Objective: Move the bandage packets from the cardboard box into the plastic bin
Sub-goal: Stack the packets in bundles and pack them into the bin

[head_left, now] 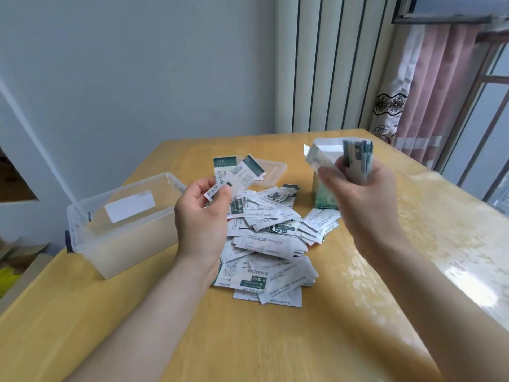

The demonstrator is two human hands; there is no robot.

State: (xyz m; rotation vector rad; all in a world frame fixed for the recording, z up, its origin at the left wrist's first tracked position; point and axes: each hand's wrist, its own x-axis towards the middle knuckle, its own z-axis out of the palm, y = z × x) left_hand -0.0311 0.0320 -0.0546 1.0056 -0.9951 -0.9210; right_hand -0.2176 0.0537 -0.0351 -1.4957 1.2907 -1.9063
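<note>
My left hand pinches a few white-and-green bandage packets, fanned upward above the table. My right hand grips a thick stack of packets, blurred, in front of the open green-and-white cardboard box that stands upright at the back right. A large heap of loose packets lies on the wooden table between my arms. The clear plastic bin sits at the left, just left of my left hand, and no packets show inside it.
The bin's clear lid lies flat behind the heap. The wooden table carries a glossy cover on its right part. A white wall and radiator stand behind; a pink curtain and window are at the right.
</note>
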